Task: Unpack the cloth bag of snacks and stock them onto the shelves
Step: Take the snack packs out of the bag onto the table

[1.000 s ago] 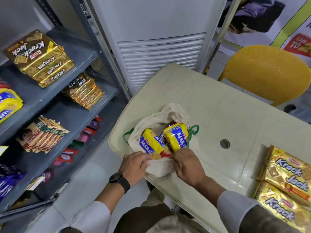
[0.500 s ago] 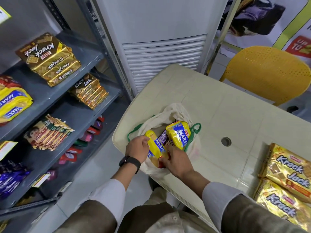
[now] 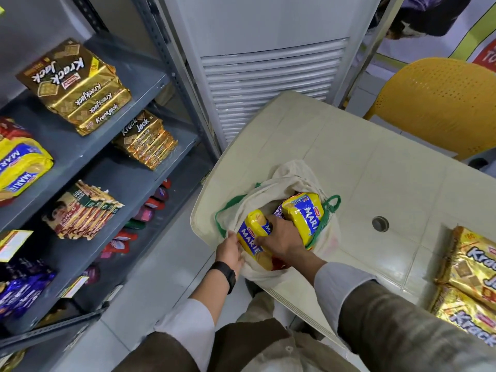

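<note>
A cream cloth bag with green handles lies open at the near left corner of the pale table. Two yellow Marie biscuit packs stick out of it. My right hand grips the nearer Marie pack from its right side. My left hand holds the bag's cloth edge just left of that pack. The second Marie pack rests in the bag's mouth, behind my right hand. A purple wrapper shows between the two packs.
Grey metal shelves stand on the left with gold Krack Jack packs, a Marie pack, red-green packs and purple packs. More Krack Jack packs lie at the table's right. A yellow chair and a white louvred unit stand behind.
My right hand has slid up from the bag's near edge and closed on the nearer Marie pack. My left hand moved up to the bag's left edge. The view shifted towards the shelves.
</note>
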{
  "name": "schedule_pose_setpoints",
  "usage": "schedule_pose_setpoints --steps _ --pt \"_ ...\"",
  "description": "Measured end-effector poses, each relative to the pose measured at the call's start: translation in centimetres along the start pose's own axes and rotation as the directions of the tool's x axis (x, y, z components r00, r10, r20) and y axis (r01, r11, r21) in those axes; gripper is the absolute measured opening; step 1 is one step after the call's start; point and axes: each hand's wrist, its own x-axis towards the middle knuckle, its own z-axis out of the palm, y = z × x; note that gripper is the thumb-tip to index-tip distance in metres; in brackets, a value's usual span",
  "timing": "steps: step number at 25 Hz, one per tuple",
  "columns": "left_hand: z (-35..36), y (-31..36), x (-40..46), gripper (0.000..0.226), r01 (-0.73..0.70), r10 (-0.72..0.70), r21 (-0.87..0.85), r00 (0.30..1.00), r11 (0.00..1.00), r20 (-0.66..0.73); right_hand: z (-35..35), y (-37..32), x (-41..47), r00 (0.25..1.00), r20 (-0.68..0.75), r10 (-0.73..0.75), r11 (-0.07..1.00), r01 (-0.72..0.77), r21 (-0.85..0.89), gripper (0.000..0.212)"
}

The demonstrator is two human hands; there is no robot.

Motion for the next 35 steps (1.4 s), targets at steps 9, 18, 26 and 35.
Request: schedule_pose_setpoints --steps 9,18,26,35 --pt "4.1 2.8 -6.6 0.044 -0.233 0.206 0.145 0.962 0.962 0.177 -4.9 3.6 -4.9 0.979 -0.001 0.203 0.623 -0.128 0.771 0.066" --pt "19.9 4.5 -11.1 0.048 -0.464 0.318 0.229 0.821 0.856 0.474 -15.4 10.4 -8.5 0.875 -0.279 0.395 0.401 0.109 0.91 0.035" --pt "32.9 -4.7 -5.9 0.059 0.076 -0.032 -0.107 0.93 0.991 0.366 -25.9 23.8 -2.5 0.87 -0.233 0.434 0.785 -0.239 0.571 0.037" --pt "37.4 -7.6 -1.8 0.08 0.259 -0.183 -0.255 0.941 0.932 0.286 -30.1 31.0 3.9 0.891 0.381 0.247 0.511 -0.454 0.73 0.099"
